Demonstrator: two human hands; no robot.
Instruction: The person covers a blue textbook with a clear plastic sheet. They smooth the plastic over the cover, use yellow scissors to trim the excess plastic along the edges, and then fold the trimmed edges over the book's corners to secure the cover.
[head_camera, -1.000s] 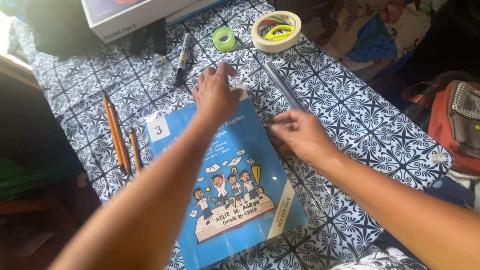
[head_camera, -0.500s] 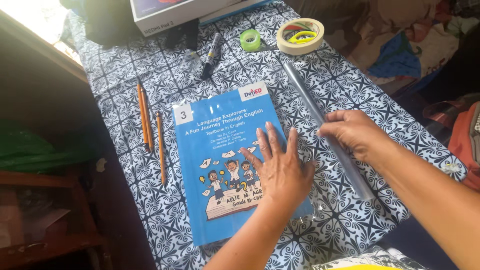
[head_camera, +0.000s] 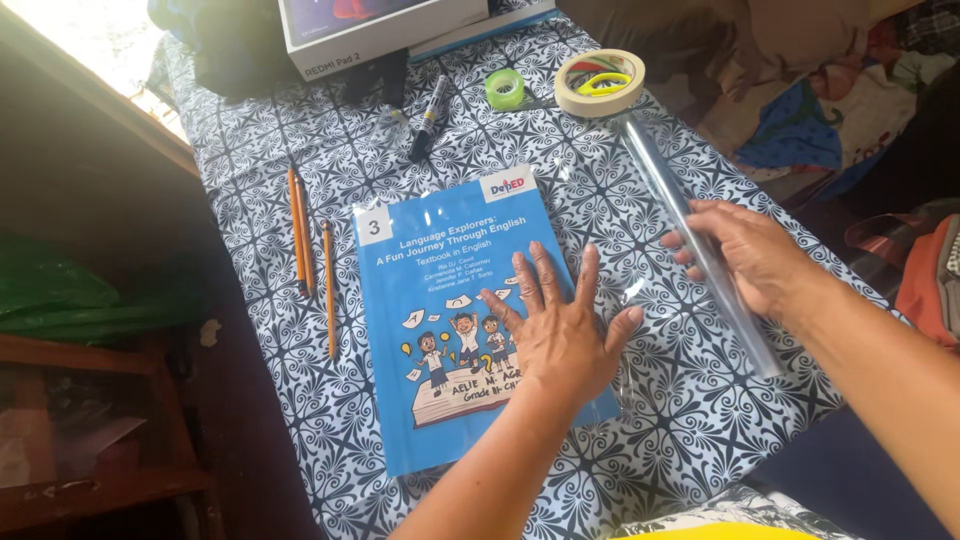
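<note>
A blue textbook (head_camera: 450, 320) lies flat on the table (head_camera: 700, 420), which is covered with a blue-and-white patterned cloth. The left hand (head_camera: 560, 335) presses palm-down on the book's lower right part, its fingers (head_camera: 530, 280) spread wide and holding nothing. Just to the right, the right hand (head_camera: 755, 255) has its fingers curled around a roll of clear plastic film (head_camera: 690, 230) that lies slanted across the table, a sheet of it running under the book. Left of the book lie three pencils (head_camera: 305, 240). Near the far edge sit a black marker (head_camera: 430, 105), a green tape roll (head_camera: 505, 88), a masking tape roll (head_camera: 598, 82) and a white box (head_camera: 380, 30).
</note>
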